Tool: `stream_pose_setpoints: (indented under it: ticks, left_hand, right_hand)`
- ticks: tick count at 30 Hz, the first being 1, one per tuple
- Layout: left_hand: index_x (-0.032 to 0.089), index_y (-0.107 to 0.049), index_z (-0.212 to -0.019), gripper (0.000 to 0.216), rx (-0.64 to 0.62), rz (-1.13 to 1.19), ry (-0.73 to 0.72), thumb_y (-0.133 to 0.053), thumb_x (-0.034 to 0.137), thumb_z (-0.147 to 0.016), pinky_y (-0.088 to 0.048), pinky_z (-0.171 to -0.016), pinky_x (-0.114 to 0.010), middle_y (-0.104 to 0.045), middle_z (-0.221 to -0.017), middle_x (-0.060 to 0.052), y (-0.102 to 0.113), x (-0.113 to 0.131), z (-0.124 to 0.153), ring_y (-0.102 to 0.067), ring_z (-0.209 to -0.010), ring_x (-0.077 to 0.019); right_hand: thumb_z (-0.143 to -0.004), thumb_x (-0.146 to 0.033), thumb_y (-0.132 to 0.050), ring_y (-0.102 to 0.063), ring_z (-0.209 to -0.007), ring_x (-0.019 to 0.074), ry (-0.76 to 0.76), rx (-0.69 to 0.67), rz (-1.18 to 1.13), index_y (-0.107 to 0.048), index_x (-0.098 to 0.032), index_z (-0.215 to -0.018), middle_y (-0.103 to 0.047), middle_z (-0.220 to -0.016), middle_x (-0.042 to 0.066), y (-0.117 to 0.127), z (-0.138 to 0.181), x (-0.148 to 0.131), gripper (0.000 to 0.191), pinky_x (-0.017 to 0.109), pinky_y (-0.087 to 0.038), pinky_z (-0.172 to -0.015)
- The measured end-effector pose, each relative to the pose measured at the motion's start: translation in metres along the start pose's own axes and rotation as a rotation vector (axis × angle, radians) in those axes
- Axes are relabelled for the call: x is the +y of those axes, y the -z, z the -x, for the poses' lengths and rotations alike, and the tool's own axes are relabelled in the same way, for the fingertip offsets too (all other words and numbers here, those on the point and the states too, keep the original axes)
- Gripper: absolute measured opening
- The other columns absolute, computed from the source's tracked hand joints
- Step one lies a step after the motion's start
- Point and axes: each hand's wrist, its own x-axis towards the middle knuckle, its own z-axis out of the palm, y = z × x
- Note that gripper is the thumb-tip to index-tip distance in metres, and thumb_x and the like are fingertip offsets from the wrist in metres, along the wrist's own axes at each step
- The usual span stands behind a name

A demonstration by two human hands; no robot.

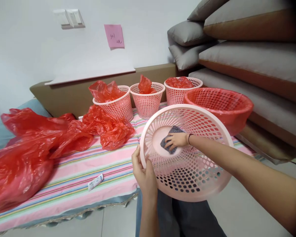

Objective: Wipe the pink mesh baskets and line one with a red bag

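Observation:
A pink perforated plastic basket (187, 111) is tilted with its mouth toward me, above my lap. My left hand (145, 172) grips its rim at the lower left, thumb on the inner side and fingers outside. Inside the basket, my right hand (174, 139) presses a dark grey cloth (173, 130) against the solid round bottom (159, 140). The right fingers are spread over the cloth, and a thin dark band circles that wrist. Part of the cloth is hidden under the hand.
Three pink baskets (148, 103) holding red plastic bags stand along the back of the striped bed cover (88, 164). A red-covered basket (219, 108) sits right. Crumpled red bags (39, 141) and a white tube (95, 182) lie left. Stacked grey cushions (251, 62) rise right.

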Motion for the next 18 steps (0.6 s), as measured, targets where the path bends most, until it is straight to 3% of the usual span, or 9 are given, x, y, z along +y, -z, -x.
stream_pose_setpoints:
  ticks: [3,7,10,12,14,18]
  left_hand:
    - [0.021,-0.058,-0.127,0.044,-0.074,-0.020,-0.030,-0.058,0.015,-0.083,-0.046,-0.105,-0.036,-0.063,-0.130,-0.009,-0.004,0.001,0.001,-0.058,-0.125,-0.0236]
    - [0.022,-0.057,-0.131,0.047,-0.163,-0.051,-0.071,-0.055,0.015,-0.085,-0.046,-0.107,-0.036,-0.062,-0.133,-0.009,-0.012,0.004,0.005,-0.057,-0.127,-0.0238]
    - [0.022,-0.052,-0.138,0.052,-0.127,-0.113,-0.093,-0.053,0.013,-0.086,-0.044,-0.109,-0.033,-0.058,-0.140,-0.009,-0.015,0.004,0.008,-0.054,-0.132,-0.0227]
    - [0.022,-0.047,-0.143,0.056,-0.085,-0.173,-0.106,-0.054,0.014,-0.089,-0.042,-0.110,-0.031,-0.053,-0.146,-0.010,-0.014,0.002,0.009,-0.050,-0.136,-0.0219]
    - [0.021,-0.045,-0.145,0.055,-0.065,-0.215,-0.125,-0.053,0.016,-0.091,-0.040,-0.112,-0.029,-0.049,-0.151,-0.010,-0.011,-0.001,0.009,-0.045,-0.140,-0.0215]
    - [0.019,-0.047,-0.144,0.050,-0.063,-0.221,-0.143,-0.051,0.019,-0.094,-0.037,-0.115,-0.027,-0.047,-0.152,-0.010,-0.009,-0.006,0.008,-0.043,-0.142,-0.0200]
  right_hand:
    - [-0.089,-0.008,-0.050,-0.037,-0.137,0.0223,-0.217,0.115,0.059,-0.066,-0.036,-0.125,-0.054,-0.147,-0.005,0.004,-0.002,-0.005,0.048,0.046,-0.032,-0.110]
    - [-0.090,-0.011,-0.044,-0.029,-0.139,0.0360,-0.519,0.278,0.105,-0.040,-0.024,-0.151,-0.032,-0.161,0.009,-0.003,-0.028,-0.030,0.063,0.057,-0.038,-0.102]
    - [-0.088,-0.019,-0.052,-0.031,-0.136,0.0381,-0.558,0.299,0.097,-0.035,-0.023,-0.154,-0.027,-0.162,0.012,-0.014,-0.051,-0.052,0.068,0.054,-0.045,-0.095]
    - [-0.084,-0.023,-0.059,-0.029,-0.138,0.0359,-0.504,0.271,0.082,-0.040,-0.032,-0.151,-0.030,-0.162,0.005,-0.018,-0.060,-0.060,0.070,0.051,-0.045,-0.096]
    - [-0.085,-0.025,-0.059,-0.026,-0.140,0.0357,-0.556,0.282,0.056,-0.040,-0.039,-0.149,-0.030,-0.162,0.000,-0.019,-0.063,-0.060,0.069,0.051,-0.043,-0.098]
    - [-0.091,-0.020,-0.046,-0.036,-0.132,0.0404,-0.822,0.372,0.016,-0.027,-0.024,-0.157,-0.021,-0.163,0.014,-0.016,-0.059,-0.050,0.069,0.054,-0.043,-0.096]
